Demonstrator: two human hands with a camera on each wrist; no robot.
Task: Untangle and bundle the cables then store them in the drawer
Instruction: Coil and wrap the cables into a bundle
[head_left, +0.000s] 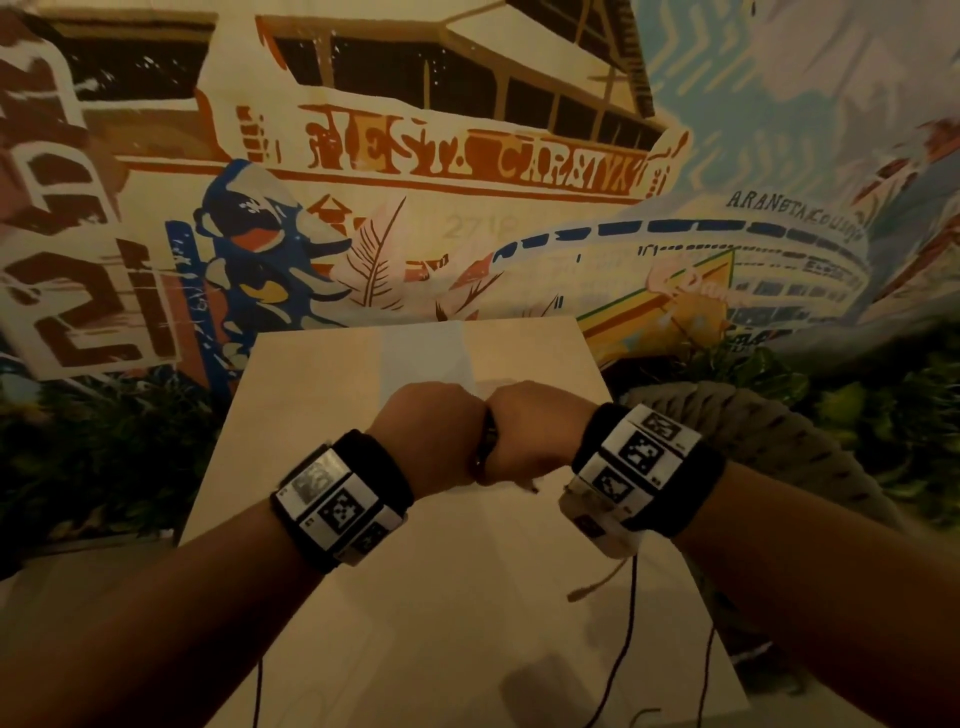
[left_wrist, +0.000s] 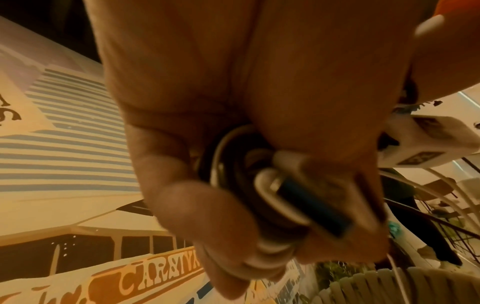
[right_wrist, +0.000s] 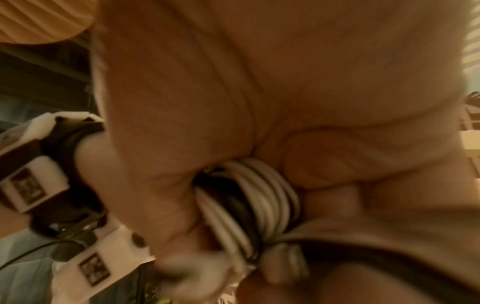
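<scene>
Coiled cables are clamped between left hand and right hand above tabletop centre; both grips closed tight, loops kept from springing.

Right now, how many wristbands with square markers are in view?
2: one on the left wrist, one on the right wrist. Both hands, left hand and right hand, grip the cable bundle between them.

Both forearms reach in from the lower corners of the head view. The left hand and right hand meet knuckle to knuckle mid-frame, fingers curled downward, each wrist banded.
</scene>
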